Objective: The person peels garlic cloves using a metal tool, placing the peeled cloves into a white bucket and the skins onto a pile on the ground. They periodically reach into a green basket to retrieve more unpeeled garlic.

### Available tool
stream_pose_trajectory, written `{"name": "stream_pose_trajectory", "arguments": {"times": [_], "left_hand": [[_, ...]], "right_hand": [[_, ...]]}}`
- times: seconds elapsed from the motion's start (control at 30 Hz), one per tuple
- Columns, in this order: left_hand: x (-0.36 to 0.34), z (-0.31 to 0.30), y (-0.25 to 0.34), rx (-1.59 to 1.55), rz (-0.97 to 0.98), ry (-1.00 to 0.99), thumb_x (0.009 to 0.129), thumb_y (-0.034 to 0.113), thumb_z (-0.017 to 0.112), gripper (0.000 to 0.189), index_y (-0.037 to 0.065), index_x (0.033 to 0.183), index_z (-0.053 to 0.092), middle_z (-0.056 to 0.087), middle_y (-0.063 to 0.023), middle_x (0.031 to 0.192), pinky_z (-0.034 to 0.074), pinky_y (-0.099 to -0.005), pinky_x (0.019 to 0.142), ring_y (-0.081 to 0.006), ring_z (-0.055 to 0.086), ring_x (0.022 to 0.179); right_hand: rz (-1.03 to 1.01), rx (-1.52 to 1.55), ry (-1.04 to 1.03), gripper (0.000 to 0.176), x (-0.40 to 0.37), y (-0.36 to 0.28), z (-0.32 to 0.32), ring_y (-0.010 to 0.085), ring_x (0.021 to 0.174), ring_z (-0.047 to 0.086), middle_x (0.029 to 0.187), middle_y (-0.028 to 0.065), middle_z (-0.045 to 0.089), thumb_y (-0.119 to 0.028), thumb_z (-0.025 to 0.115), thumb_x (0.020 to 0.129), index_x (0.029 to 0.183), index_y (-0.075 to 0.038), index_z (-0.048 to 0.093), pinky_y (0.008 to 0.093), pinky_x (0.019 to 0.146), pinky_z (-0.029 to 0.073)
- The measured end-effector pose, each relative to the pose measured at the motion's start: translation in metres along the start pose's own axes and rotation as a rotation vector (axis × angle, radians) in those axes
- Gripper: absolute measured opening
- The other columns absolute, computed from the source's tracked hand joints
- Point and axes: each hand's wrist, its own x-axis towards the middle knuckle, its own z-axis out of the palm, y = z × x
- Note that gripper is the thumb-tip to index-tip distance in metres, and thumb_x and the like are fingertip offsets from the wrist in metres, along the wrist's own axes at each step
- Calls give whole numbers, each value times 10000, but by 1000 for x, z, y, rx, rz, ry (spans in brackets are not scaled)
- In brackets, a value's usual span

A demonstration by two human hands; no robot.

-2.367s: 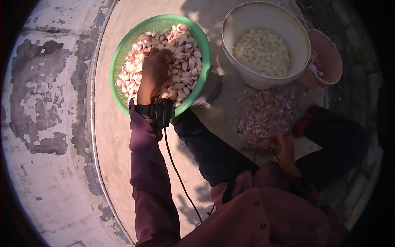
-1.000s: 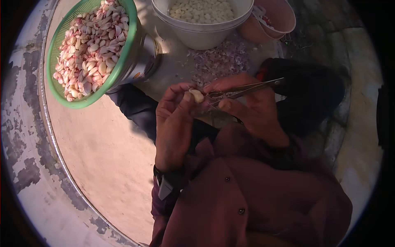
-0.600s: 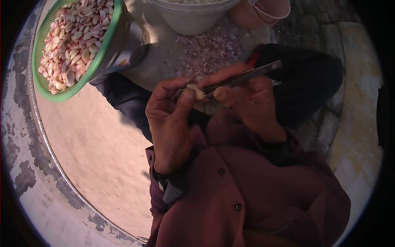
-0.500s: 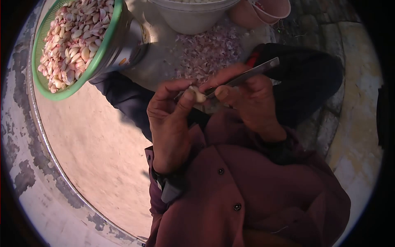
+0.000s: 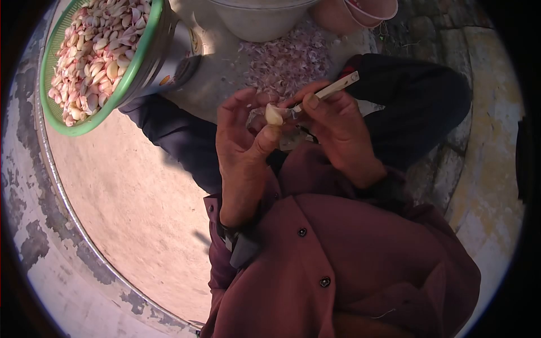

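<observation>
My left hand (image 5: pixel 243 141) pinches a pale garlic clove (image 5: pixel 274 115) between thumb and fingers, in front of my body. Close against the clove's right side, my right hand (image 5: pixel 341 127) grips a small knife (image 5: pixel 336 90) with a light handle pointing up and to the right. Its short blade end lies near the clove, partly hidden by my fingers. A bit of thin skin shows between the clove and the knife. On the ground beyond my hands lies a heap of pinkish garlic skins (image 5: pixel 287 59).
At upper left a green-rimmed basket (image 5: pixel 132 73) full of unpeeled garlic cloves rests on a bucket (image 5: pixel 183 59). A large whitish tub (image 5: pixel 259 22) stands beyond the skins, with pinkish buckets (image 5: pixel 375 14) to its right. My bent legs (image 5: pixel 417 107) flank the work area.
My left hand has turned and opened out somewhat, showing more of the clove. The knife handle has rotated in my right hand, its pale side now showing, and its end sits lower and further left.
</observation>
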Motion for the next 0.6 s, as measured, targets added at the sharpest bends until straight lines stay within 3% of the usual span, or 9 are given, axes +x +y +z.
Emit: {"name": "stream_pose_trajectory", "arguments": {"times": [0.07,0.2,0.6], "left_hand": [[-3,6,-7,210,220,52,861,8,669,328,17,1157,528,619,-64,968,504,-259,831,-129,613,902],[-4,-11,-7,293,165,50,825,-61,679,350,29,1136,546,625,-44,979,480,-229,830,-100,596,894],[-3,-9,-11,256,97,103,900,104,649,203,24,1083,612,629,-29,943,461,-224,783,-82,586,829]], "right_hand": [[-19,-2,8,172,0,3,-1,180,917,653,1014,145,669,-172,554,967,1043,-22,588,323,814,524],[-39,-55,-10,161,2,11,-5,175,931,643,1017,140,669,-159,566,960,1043,-23,591,320,830,512],[-9,-102,113,149,-9,17,-31,153,944,625,1005,108,669,-149,581,950,1045,-35,597,298,825,498]]}}
